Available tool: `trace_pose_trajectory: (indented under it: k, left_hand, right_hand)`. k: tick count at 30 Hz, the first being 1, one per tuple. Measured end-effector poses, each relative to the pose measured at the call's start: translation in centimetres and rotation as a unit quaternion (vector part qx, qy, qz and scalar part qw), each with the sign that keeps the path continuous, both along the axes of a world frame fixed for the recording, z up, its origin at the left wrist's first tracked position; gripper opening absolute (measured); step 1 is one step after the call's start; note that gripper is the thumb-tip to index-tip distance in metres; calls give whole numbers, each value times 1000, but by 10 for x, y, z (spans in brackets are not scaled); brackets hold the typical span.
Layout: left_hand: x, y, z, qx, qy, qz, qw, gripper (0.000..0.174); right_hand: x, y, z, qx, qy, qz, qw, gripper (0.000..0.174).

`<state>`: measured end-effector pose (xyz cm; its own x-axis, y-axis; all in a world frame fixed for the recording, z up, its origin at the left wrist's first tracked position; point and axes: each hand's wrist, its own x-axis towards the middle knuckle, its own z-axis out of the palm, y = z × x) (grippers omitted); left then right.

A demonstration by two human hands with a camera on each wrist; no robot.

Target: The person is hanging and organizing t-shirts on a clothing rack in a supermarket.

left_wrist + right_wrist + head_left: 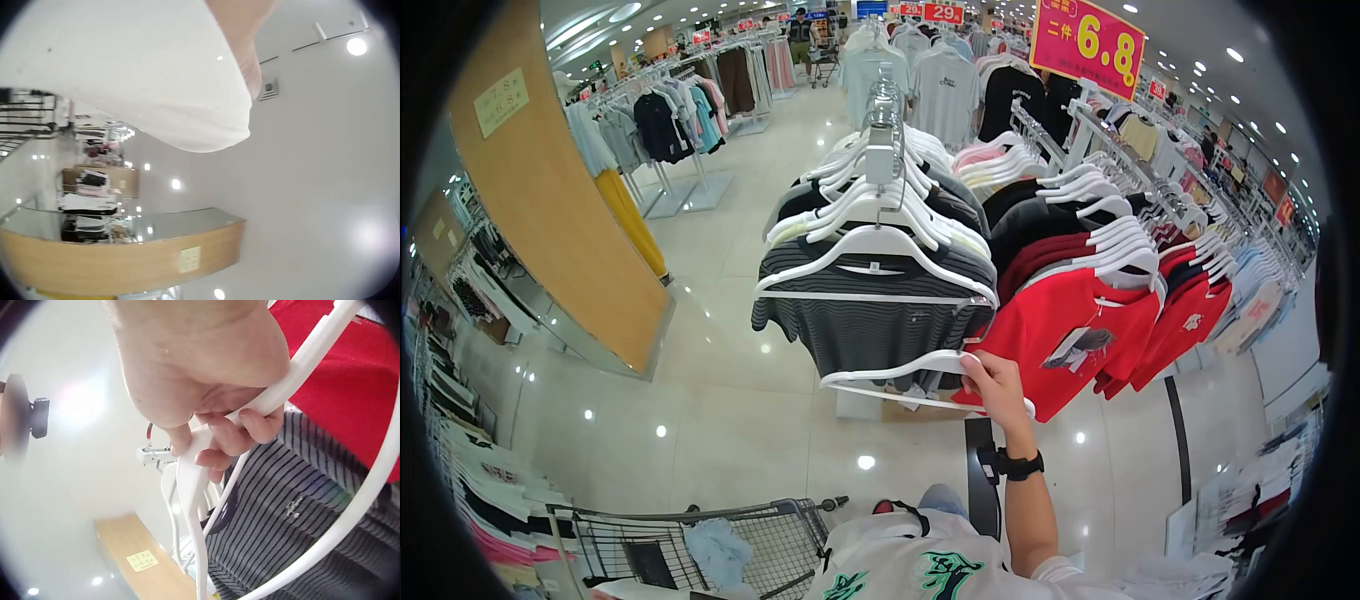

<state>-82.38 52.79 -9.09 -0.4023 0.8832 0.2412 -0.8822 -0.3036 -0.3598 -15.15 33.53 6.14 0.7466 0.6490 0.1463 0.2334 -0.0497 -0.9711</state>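
In the head view my right hand grips a bare white clothes hanger near its neck. The right wrist view shows the thumb and curled fingers pinching this white plastic. Just behind the hanger hangs a dark grey striped T-shirt on another white hanger, and a red T-shirt hangs close to the right of my hand. Part of my left hand shows at the top of the left wrist view. A smooth white cloth covers the rest of it, fingers included.
A metal shopping cart with a light blue garment inside stands at the lower left. Farther left rises a wooden pillar. Racks of shirts run ahead and right beneath a pink price sign.
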Motion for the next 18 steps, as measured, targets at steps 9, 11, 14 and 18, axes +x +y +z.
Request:
trace_pose_trajectory:
  k: [9, 11, 14, 18]
  left_hand:
    - [-38, -27, -154, 147, -491, -78, 855, 33]
    - [-27, -17, -178, 209, -630, -106, 740, 32]
    - [-10, 8, -206, 280, -794, -149, 519, 32]
    - [11, 48, -232, 313, -915, -192, 168, 31]
  right_hand:
    - [-3, 60, 82, 27, -160, 10, 987, 45]
    - [7, 76, 94, 51, -197, 3, 979, 46]
    - [7, 95, 120, 67, -172, -8, 983, 49]
    - [8, 120, 128, 82, -160, 3, 984, 50]
